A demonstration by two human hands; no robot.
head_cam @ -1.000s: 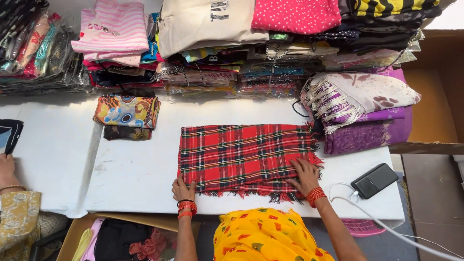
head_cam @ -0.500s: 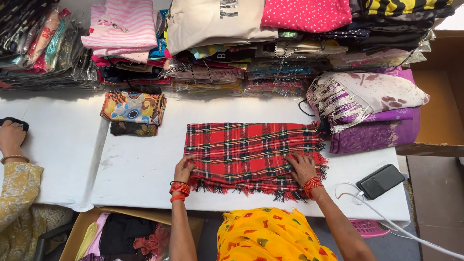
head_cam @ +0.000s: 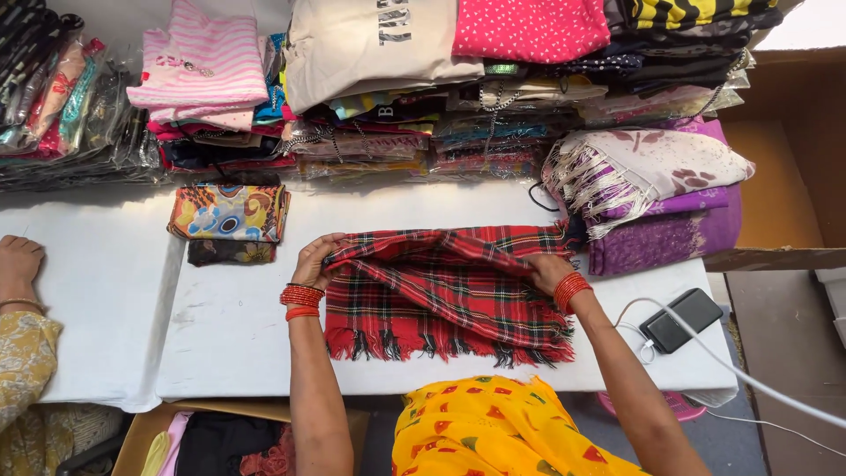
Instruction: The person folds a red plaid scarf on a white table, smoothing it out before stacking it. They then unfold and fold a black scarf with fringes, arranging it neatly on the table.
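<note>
Holding the red checked scarf [head_cam: 449, 295] at both ends, the person lifts its far edge above the white table [head_cam: 229, 326]. The left hand [head_cam: 315, 261] has its fingers closed on the left corner of the fold, and the right hand [head_cam: 546, 269] pinches the right corner in the same way. The near edge of the scarf, with its dark fringe, lies flat on the table close to the person. A black phone [head_cam: 680, 319] with a white cable rests to the right, apart from the scarf. A folded colourful cloth [head_cam: 231, 211] lies to the left. Behind are stacks of folded clothes [head_cam: 441, 79]. Another person's hand [head_cam: 18, 260] rests at the far left.
</note>
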